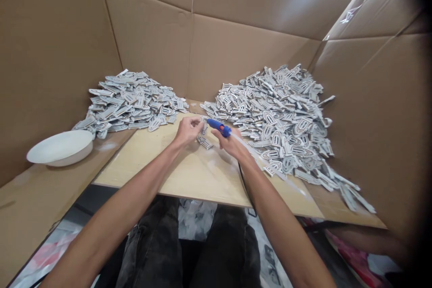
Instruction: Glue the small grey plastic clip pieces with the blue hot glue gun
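My right hand (231, 144) is wrapped round a blue hot glue gun (216, 125) with a red-orange part. A long whitish glue stick (245, 145) runs out of its rear, and a dark cord (243, 180) hangs below. The nozzle points left, towards my left hand (188, 130), whose fingers pinch a small grey-white slotted piece (204, 127). Whether the nozzle touches this piece I cannot tell. Just beneath, another slotted piece (204, 143) lies on the pale wooden board (199, 175).
A large heap of grey-white arch-shaped pieces (283, 108) spreads over the right side. Another heap (131, 101) lies at the back left. A white bowl (60, 148) stands on the left. Tall cardboard walls (236, 45) enclose the work surface at the back and sides.
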A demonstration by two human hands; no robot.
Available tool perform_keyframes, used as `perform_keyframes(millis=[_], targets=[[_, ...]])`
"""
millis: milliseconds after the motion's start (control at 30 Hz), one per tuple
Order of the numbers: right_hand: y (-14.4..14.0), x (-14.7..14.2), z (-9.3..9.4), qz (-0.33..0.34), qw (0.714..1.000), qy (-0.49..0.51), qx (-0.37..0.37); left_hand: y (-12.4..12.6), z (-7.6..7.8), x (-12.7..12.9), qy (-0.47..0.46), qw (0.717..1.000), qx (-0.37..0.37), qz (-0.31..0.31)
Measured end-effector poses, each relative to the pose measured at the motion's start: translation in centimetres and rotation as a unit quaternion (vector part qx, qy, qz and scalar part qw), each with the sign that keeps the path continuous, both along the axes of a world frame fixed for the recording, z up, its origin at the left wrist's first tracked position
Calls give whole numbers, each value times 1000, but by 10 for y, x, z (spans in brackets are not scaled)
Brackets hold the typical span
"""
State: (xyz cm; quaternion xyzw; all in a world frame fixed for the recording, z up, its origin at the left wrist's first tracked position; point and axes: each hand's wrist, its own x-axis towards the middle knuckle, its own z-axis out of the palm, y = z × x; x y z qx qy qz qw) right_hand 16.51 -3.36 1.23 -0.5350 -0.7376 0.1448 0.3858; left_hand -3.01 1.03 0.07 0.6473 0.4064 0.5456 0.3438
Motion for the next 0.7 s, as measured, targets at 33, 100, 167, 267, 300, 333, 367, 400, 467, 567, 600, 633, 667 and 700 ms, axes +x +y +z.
perform_keyframes(millis=[33, 100, 167, 267, 300, 333, 367, 400, 467, 567, 600, 633, 667, 700], targets=[[0, -2, -1, 8, 1000, -4, 26, -1, 2, 0, 1, 1000, -3, 2], [0, -6, -3, 1, 997, 4, 79, -2, 5, 0, -11, 1000, -10, 6], [0, -9, -4, -32, 993, 42, 104, -2, 7, 2, -33, 999, -20, 4], [1, -9, -6, -59, 988, 114, 90, -3, 7, 6, -49, 997, -47, -27], [2, -8, -6, -54, 987, 132, 79, -4, 7, 7, -52, 996, -53, -43], [3, -8, -6, -45, 986, 146, 67, -4, 6, 8, -53, 995, -56, -59], [5, -8, -7, -35, 985, 158, 54, -5, 6, 9, -51, 994, -56, -75], [6, -8, -7, -25, 985, 166, 41, -6, 5, 10, -46, 994, -53, -88], [8, -9, -7, -18, 985, 172, 20, -7, 4, 11, -31, 993, -46, -107], [9, -10, -8, -29, 984, 174, 15, -10, 4, 11, -7, 992, -40, -119], [9, -11, -8, -34, 984, 174, 14, -11, 3, 11, -3, 992, -36, -122], [9, -11, -8, -39, 984, 174, 13, -12, 3, 11, 0, 992, -29, -124], [8, -11, -9, -45, 984, 172, 13, -12, 2, 11, 4, 992, -22, -126], [8, -11, -9, -54, 984, 167, 14, -13, 1, 12, 7, 992, -14, -129]])
